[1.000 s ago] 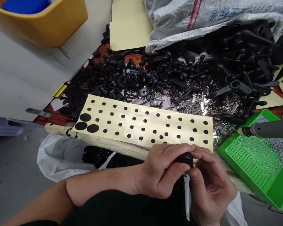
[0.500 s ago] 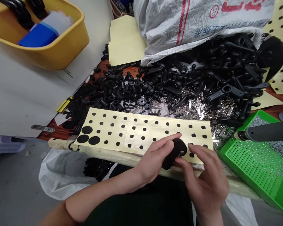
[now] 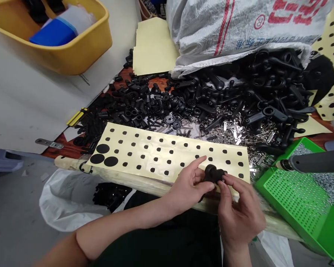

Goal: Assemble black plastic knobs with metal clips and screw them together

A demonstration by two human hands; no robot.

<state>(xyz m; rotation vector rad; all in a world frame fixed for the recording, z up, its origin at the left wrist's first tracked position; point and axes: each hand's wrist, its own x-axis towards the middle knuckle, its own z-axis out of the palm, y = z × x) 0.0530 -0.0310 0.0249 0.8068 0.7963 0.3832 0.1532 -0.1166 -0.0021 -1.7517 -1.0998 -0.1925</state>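
Observation:
A small black plastic part with rounded ends is held between both hands, above the right part of a yellow sheet of black stickers. My left hand is closed around the part's left side, with the thumb along its lower edge and the index finger stretched out past it. At the part's right end, my right hand is closed in a pinch of thumb and fingertips. The fingers cover some of the part, so its full shape is hidden.
Heaps of black plastic pieces and small metal clips lie behind the sheet. A green basket of screws and a grey driver tool are at right. A white sack stands behind; a yellow bin hangs at upper left.
The black part has been turned from a steep angle to lying more sideways. My right hand's fingers, spread apart before, now close on its right end. The view has shifted slightly.

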